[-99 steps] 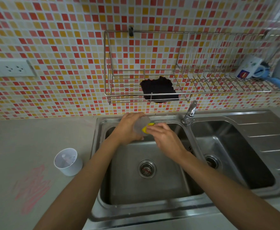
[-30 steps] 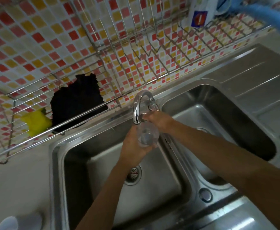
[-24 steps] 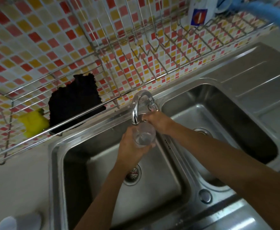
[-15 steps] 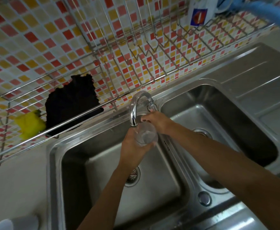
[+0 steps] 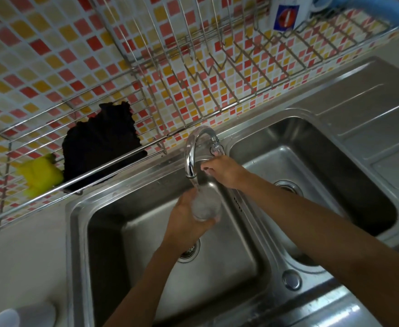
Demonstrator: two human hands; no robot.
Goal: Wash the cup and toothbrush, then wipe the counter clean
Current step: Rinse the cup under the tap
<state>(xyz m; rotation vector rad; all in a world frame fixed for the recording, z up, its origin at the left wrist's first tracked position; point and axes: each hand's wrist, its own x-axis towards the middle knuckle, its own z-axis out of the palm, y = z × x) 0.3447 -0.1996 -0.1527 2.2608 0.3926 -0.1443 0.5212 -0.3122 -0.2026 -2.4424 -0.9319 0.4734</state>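
A clear plastic cup is held over the left sink basin, its mouth turned up under the tap spout. My left hand is wrapped around the cup from below. A thin stream of water runs from the spout into the cup. My right hand rests at the tap's base, fingers closed on the handle. A yellow sponge and a black cloth lie on the wire wall rack. No toothbrush is visible.
A white cup stands on the grey counter at the bottom left corner. The right basin and ribbed drainboard lie to the right. A white bottle and a blue object sit on the rack's right end.
The sponge left my right hand and now lies on the rack; that hand moved to the tap. Water now flows. The cup has dropped slightly lower under the spout.
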